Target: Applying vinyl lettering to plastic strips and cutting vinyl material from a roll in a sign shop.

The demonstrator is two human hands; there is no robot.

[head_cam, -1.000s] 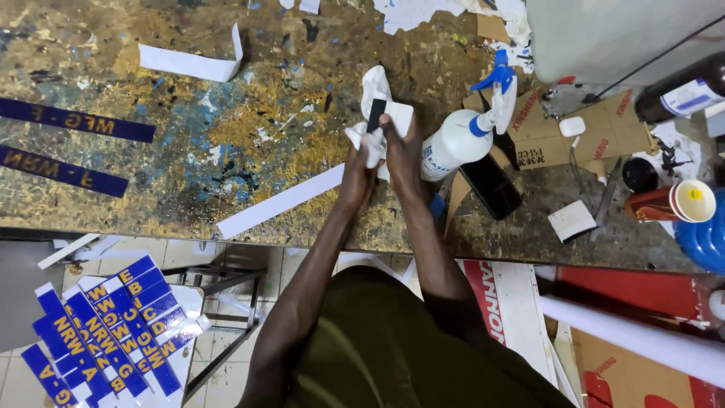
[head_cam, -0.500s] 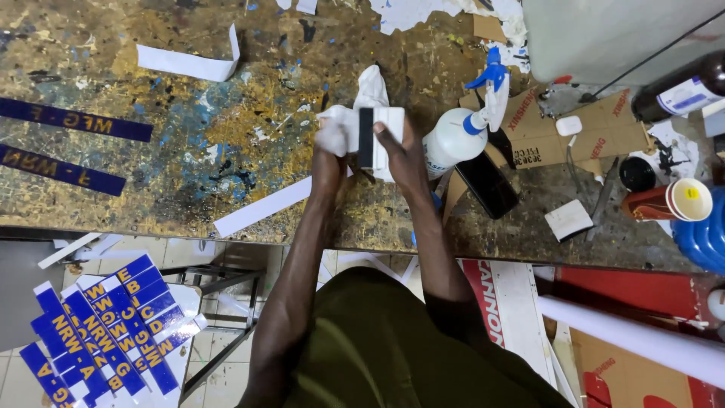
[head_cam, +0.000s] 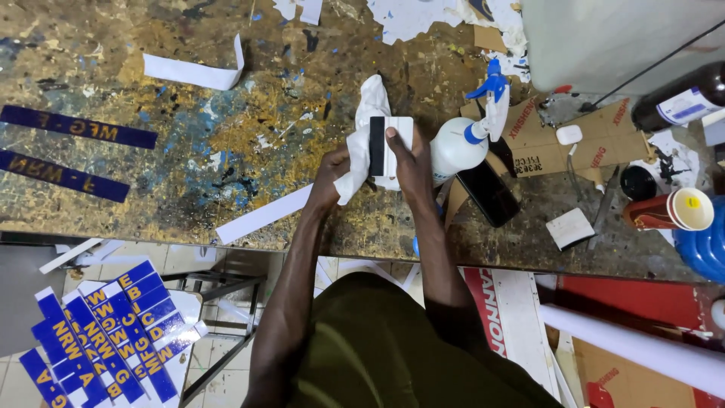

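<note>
While the wiping goes on above the middle of the paint-crusted workbench (head_cam: pixel 189 162), a good job calls for pressing the cloth flat along the tool's dark edge and drawing it off the end in one pass, so that grit is carried away and not smeared back.

Far left on the bench lie two dark blue label strips (head_cam: pixel 75 127) with yellow lettering, one nearer than the other. Below them, off the bench at the near left, a fanned stack of blue stickers (head_cam: pixel 98 336) with yellow and white letters rests on a stool. A curled white paper strip (head_cam: pixel 192 73) lies farther back, and a long white strip (head_cam: pixel 264 214) slants toward the near edge.

The left hand (head_cam: pixel 328 181) is closed on a white cloth (head_cam: pixel 366 128), bunched against a white squeegee card (head_cam: pixel 389 147) with a black felt band. The right hand (head_cam: pixel 415 166) grips that card, thumb pressed on its face.

Just right stands a white spray bottle (head_cam: pixel 464 140) with a blue trigger, then flattened brown cardboard (head_cam: pixel 559 151) with red print, a small white box (head_cam: pixel 570 228), and a red paper cup (head_cam: pixel 668 211) on its side.
</note>
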